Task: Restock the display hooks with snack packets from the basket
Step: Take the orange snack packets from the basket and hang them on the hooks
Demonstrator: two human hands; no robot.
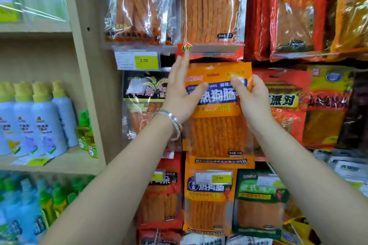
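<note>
The right hand [253,95] pinched the top right corner of an orange snack packet [217,129], with the thumb in front and the fingers curled round the edge. The left hand [179,93] was flat at the packet's left side. Its fingers were straight up and its thumb lay across the front. A silver bracelet [173,122] sat on that wrist.

The packet was held up high against the wall of snacks, with its little hang hole [213,75] near the top. A big red packet [211,6] hung just above it, and the left fingertips reached up to its bottom edge. A black packet [143,103] hung just to the left, under a yellow price tag [139,61]. Red packets [284,105] hung on the right. Another orange packet [209,209] hung below. Far to the left, blue spray bottles [45,123] stood on a wooden shelf [65,162].
</note>
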